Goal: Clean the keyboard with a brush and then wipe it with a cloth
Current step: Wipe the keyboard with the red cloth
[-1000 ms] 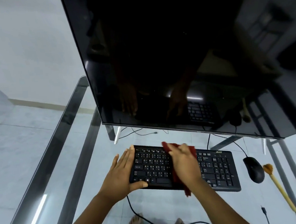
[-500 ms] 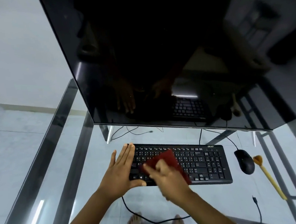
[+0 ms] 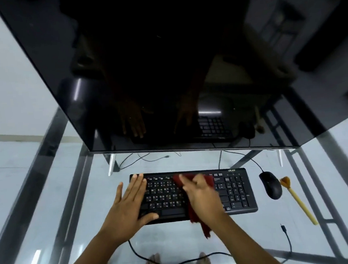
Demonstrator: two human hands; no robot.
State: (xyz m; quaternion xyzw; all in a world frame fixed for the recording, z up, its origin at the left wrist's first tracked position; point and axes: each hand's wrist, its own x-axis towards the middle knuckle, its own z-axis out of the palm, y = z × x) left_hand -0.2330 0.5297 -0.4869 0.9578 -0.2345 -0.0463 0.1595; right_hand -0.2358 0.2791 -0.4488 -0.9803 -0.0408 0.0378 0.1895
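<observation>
A black keyboard [image 3: 235, 191] lies on the glass table below the monitor. My left hand [image 3: 128, 205] rests flat on the keyboard's left end, fingers spread, holding nothing. My right hand [image 3: 202, 195] presses a dark red cloth [image 3: 195, 215] onto the middle of the keys; the cloth shows above my fingers and hangs over the keyboard's front edge. A brush [image 3: 295, 197] with a yellow handle and orange bristles lies on the table to the right of the mouse, untouched.
A large dark monitor [image 3: 164, 70] overhangs the keyboard's back edge. A black mouse [image 3: 270, 185] sits right of the keyboard. Cables [image 3: 174, 263] run under and across the glass table [image 3: 259, 239], whose metal frame [image 3: 55, 181] runs along the left. Bare feet show below the glass.
My right hand swept the cloth from the keyboard's middle toward the left and front, then back to the middle and far edge. My left hand has stayed on the left end.
</observation>
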